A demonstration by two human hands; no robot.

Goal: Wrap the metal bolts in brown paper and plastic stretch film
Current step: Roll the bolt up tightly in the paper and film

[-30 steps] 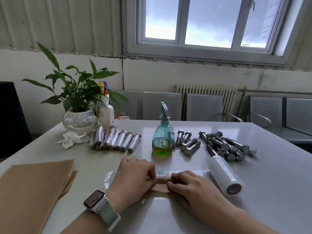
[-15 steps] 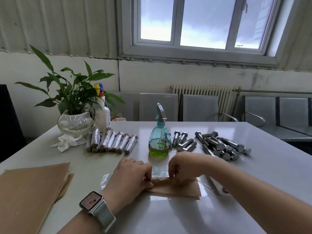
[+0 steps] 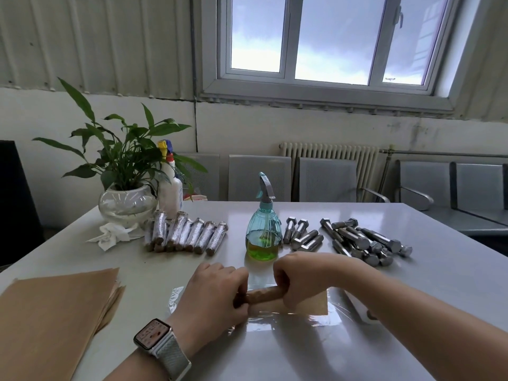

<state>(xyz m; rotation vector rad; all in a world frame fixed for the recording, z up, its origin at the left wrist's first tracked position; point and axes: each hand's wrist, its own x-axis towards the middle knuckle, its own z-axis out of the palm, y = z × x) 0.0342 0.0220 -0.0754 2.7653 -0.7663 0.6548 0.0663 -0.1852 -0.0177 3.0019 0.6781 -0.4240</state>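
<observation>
A bolt rolled in brown paper [image 3: 263, 295] lies on a sheet of clear stretch film [image 3: 277, 321] near the table's front. My left hand [image 3: 211, 295] grips its left end and my right hand [image 3: 299, 281] grips its right end, fingers curled round the roll. A flap of the brown paper [image 3: 313, 305] still lies flat on the film under my right hand. Several bare metal bolts [image 3: 357, 240] lie at the back right. Several wrapped bolts [image 3: 187, 235] lie in a row at the back left. My right forearm hides most of the film roll [image 3: 371, 316].
A stack of brown paper sheets [image 3: 55, 312] sits at the front left. A teal spray bottle [image 3: 264, 229] stands just behind my hands. A potted plant [image 3: 126, 199], a white bottle [image 3: 170, 191] and a crumpled tissue [image 3: 110, 235] stand at the back left. Grey chairs line the wall.
My right hand has moved from lying flat on the paper to curling round the right end. The paper has been rolled up around the bolt into a tube.
</observation>
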